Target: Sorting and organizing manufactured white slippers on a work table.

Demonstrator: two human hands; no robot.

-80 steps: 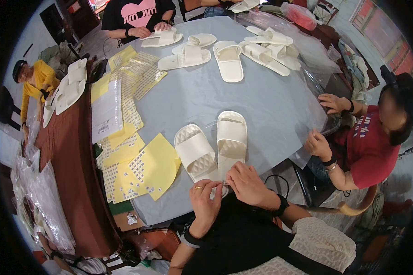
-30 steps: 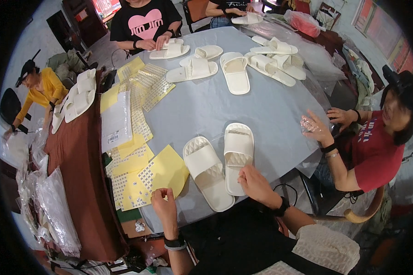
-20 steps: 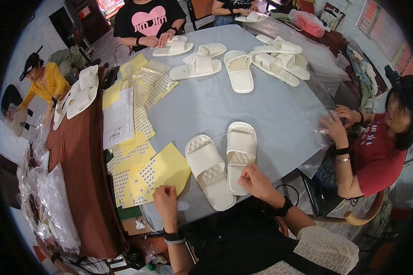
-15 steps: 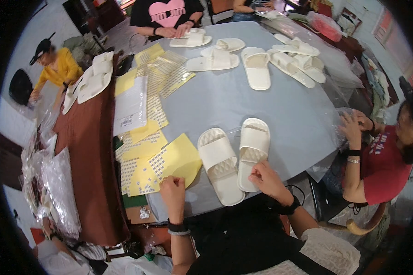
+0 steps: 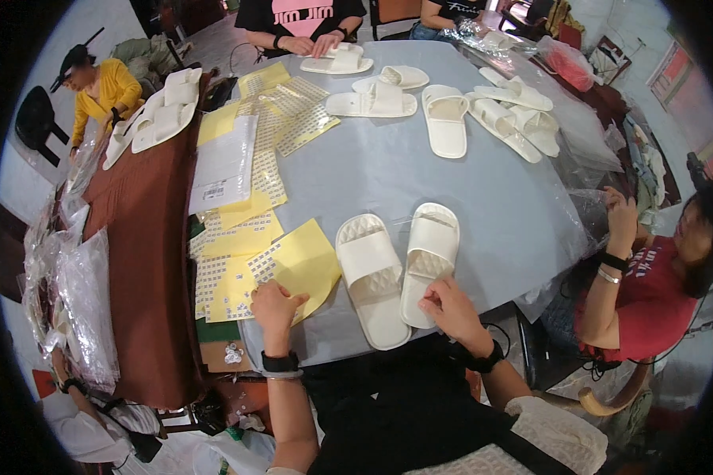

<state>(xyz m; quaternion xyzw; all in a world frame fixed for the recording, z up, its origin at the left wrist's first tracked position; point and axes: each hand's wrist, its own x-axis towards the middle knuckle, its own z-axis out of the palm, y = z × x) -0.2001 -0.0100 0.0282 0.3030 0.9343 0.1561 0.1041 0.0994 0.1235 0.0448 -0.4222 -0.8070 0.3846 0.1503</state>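
Note:
Two white open-toed slippers lie side by side before me, toes pointing away: the left slipper (image 5: pixel 372 277) and the right slipper (image 5: pixel 430 261), both with quilted insoles. My right hand (image 5: pixel 451 313) is over the heel of the right slipper, fingers curled in a pinch; anything between them is too small to make out. Over the near part of a yellow sticker sheet (image 5: pixel 301 265) is my left hand (image 5: pixel 274 309), its thumb held apart from the bent fingers. Small printed stickers (image 5: pixel 222 291) cover parts of the sheets beside it.
More white slippers (image 5: pixel 445 119) lie across the far side of the grey table (image 5: pixel 356 174). A brown-covered bench (image 5: pixel 146 261) with slippers stands left. A co-worker in red (image 5: pixel 650 301) sits right, handling clear plastic; another person's hands (image 5: pixel 313 45) touch a slipper opposite.
My left hand has moved left and slightly up over the sticker sheets, and its thumb now stands apart. My right hand stays at the right slipper's heel. The co-worker at right has raised a hand.

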